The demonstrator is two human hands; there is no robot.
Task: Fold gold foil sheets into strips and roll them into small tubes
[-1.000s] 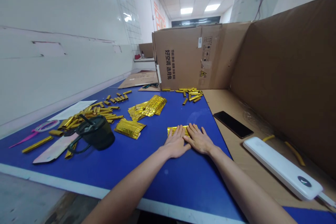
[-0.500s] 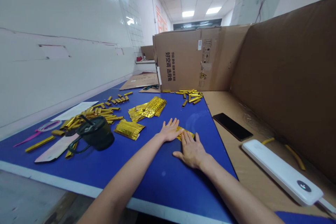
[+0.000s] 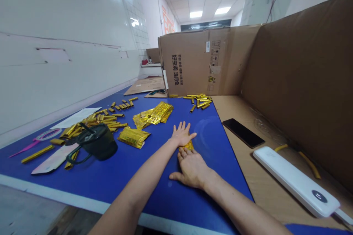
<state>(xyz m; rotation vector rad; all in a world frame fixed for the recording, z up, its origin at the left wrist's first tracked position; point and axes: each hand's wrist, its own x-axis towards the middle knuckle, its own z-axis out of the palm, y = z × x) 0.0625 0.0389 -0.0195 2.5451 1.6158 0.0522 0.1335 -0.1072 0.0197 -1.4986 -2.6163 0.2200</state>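
Both hands lie on a gold foil piece point(image 3: 188, 146) on the blue tabletop point(image 3: 160, 176), covering most of it. My left hand point(image 3: 182, 134) is flat with its fingers spread, over the far part of the foil. Nearer to me, my right hand point(image 3: 191, 167) rests with its fingertips on the foil's near part and its thumb stretched out to the left. Left of them lies a flat gold foil packet point(image 3: 134, 137). Beyond that is a loose stack of gold foil sheets point(image 3: 158, 113).
Many gold foil tubes point(image 3: 111, 119) lie at left behind a dark mug point(image 3: 97, 141); more gold tubes point(image 3: 202, 101) lie by the cardboard box point(image 3: 193, 62). On the right are a black phone point(image 3: 243, 132) and a white power bank point(image 3: 295, 180). Pink scissors-like item point(image 3: 27, 147) lies far left.
My right hand has moved left and a little nearer to me. The left hand has shifted slightly, its thumb now pointing right, and the foil under the hands is turned and less visible.
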